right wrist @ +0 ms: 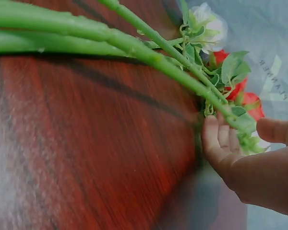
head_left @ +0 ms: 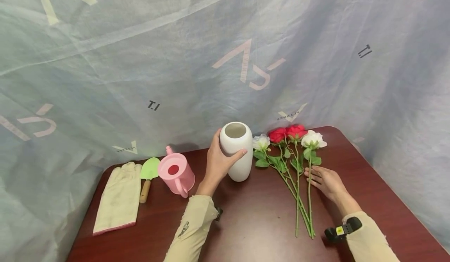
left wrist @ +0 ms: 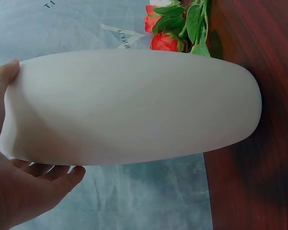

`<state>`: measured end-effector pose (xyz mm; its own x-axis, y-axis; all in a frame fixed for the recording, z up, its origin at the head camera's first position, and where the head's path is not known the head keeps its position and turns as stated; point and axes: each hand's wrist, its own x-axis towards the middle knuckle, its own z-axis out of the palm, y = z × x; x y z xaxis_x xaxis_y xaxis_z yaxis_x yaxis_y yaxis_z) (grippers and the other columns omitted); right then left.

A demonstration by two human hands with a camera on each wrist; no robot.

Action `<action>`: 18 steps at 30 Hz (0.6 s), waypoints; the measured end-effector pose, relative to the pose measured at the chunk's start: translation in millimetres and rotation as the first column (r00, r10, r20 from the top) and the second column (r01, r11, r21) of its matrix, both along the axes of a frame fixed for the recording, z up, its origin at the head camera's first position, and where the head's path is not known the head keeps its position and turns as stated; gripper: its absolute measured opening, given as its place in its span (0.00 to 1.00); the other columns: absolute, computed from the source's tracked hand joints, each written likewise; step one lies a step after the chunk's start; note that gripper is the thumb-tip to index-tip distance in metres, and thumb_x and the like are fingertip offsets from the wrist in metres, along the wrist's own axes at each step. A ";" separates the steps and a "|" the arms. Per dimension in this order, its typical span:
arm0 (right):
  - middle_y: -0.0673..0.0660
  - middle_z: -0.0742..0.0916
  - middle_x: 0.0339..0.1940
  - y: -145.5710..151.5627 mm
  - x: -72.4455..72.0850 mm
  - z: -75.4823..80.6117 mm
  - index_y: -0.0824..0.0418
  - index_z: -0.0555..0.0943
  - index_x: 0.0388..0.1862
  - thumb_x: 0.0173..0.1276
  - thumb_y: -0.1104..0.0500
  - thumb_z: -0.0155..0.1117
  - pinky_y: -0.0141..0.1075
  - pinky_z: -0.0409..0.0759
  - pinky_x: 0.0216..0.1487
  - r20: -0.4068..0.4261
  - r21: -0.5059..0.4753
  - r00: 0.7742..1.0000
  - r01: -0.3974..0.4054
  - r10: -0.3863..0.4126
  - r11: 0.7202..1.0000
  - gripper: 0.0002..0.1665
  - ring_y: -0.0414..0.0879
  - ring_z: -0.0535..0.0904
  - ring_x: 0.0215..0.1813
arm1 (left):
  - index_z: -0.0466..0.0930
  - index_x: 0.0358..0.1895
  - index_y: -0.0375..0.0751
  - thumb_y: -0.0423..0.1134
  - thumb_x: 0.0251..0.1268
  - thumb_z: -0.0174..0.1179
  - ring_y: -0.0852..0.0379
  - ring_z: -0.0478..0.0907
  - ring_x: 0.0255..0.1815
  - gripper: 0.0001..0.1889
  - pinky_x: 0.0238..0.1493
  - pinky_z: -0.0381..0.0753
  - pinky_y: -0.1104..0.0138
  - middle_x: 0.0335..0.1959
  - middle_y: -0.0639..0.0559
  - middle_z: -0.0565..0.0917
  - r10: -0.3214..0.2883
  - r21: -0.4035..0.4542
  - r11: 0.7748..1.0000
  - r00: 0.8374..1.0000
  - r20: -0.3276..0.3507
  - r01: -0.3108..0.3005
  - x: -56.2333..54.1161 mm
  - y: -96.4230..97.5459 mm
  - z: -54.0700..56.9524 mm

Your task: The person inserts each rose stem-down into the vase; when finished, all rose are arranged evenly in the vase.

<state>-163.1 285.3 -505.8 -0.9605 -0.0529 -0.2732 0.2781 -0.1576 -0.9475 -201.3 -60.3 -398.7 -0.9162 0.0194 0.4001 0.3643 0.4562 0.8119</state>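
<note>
A tall white vase point(head_left: 242, 164) stands upright at the back middle of the table. My left hand point(head_left: 218, 162) grips it near its mouth, thumb across the front and fingers round the far side. In the left wrist view the vase point(left wrist: 134, 105) lies sideways across the picture. To its right lie two red roses point(head_left: 296, 131) and two white roses point(head_left: 313, 140) on long green stems. My right hand point(head_left: 326, 182) is at the rightmost white rose's stem, fingers extended behind it. In the right wrist view the thumb of the right hand point(right wrist: 249, 163) stands apart from the fingers.
Left of the vase is a pink watering can point(head_left: 183, 176). Farther left are a small trowel point(head_left: 149, 170) with a green blade and wooden handle, and a cream glove point(head_left: 119, 199). A grey printed sheet point(head_left: 175, 58) hangs behind the dark red table point(head_left: 253, 223).
</note>
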 end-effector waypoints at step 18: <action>0.53 0.83 0.43 27.3 4.3 -0.4 0.62 0.81 0.47 0.77 0.64 0.34 0.35 0.75 0.51 -0.117 -0.587 0.985 -0.171 0.126 0.791 0.23 0.43 0.79 0.47 | 0.59 0.67 0.48 0.53 0.40 0.74 0.58 0.73 0.51 0.47 0.52 0.72 0.58 0.54 0.54 0.74 -0.002 0.006 1.000 1.000 0.019 0.002 -0.4 -0.5 0.7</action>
<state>-158.8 312.6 -506.2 -0.9421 -0.3268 -0.0750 0.2834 -0.6565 -0.6991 -201.7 -60.8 -398.0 -0.9236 0.0193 0.3828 0.3498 0.4507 0.8213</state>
